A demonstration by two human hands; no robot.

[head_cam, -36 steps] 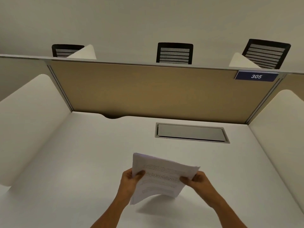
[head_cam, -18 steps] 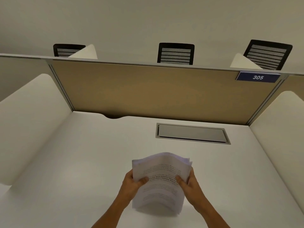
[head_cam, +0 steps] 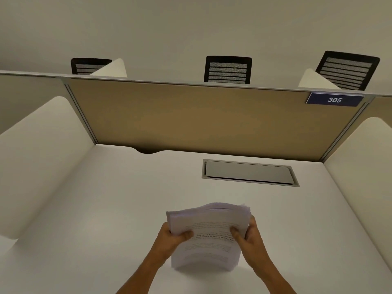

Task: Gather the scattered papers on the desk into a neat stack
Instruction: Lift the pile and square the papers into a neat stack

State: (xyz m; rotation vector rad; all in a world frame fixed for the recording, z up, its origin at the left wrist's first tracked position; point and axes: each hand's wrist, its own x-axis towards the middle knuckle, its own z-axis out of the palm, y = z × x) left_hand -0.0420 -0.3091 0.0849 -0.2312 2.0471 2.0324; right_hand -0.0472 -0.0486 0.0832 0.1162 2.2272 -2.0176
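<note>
Change since a second ago: both my hands have drawn inward, so the papers (head_cam: 209, 234), then fanned out and tilted to the right, now sit squared between them; half a second ago the grip was nearly the same.
Papers, place: lower centre of the frame, held up on edge over the white counter (head_cam: 106, 209), bottom edge at or just above the surface; I cannot tell whether it touches.
Papers, look: white printed sheets, a thick bundle; lines of dark text cross the middle of the front sheet, too blurred to read. Top edges bow upward in an arch and are ragged at the upper right corner, where single sheet edges show. Bottom edge curves as well, with a soft shadow beneath.
Left hand (head_cam: 169, 235): grips the left side of the bundle, thumb on the front sheet, fingers hidden behind.
Right hand (head_cam: 247, 234): grips the right side, thumb pressed on the front, fingers wrapped round the edge.
Hatch (head_cam: 249, 172): grey metal flap set into the counter, centre right of the frame, well apart from the papers.
Partition (head_cam: 201, 117): tan panel across the middle of the frame.
Sign (head_cam: 334, 99): blue plate reading 305, upper right.
Chairs (head_cam: 228, 70): three black mesh backs above the partition.
</note>
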